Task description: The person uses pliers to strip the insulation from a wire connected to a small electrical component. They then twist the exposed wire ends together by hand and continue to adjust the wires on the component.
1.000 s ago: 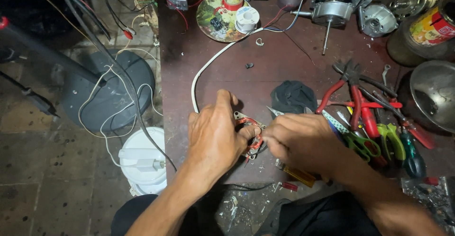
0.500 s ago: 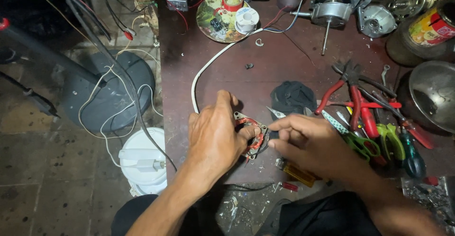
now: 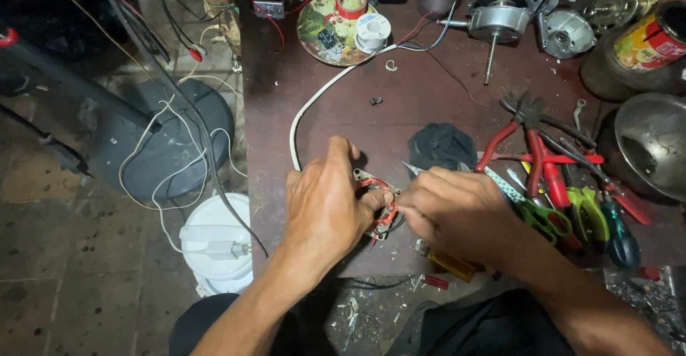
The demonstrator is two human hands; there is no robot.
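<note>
- The left hand (image 3: 325,202) grips a small motor coil (image 3: 377,202) with red tape, near the table's (image 3: 429,106) front edge.
- The right hand (image 3: 454,213) pinches the coil's right side.
- Pliers (image 3: 529,141) lie nearby.

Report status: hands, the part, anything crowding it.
Left hand grips small red-wound coil. Right hand pinches its edge. White cable and black cloth close by.

Repair workshop — pliers (image 3: 532,138), fan motors (image 3: 500,16), loose wires (image 3: 171,113).

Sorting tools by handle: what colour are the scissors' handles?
Bright green; the scissors lie right of the right hand, clearest in the head view.
</note>
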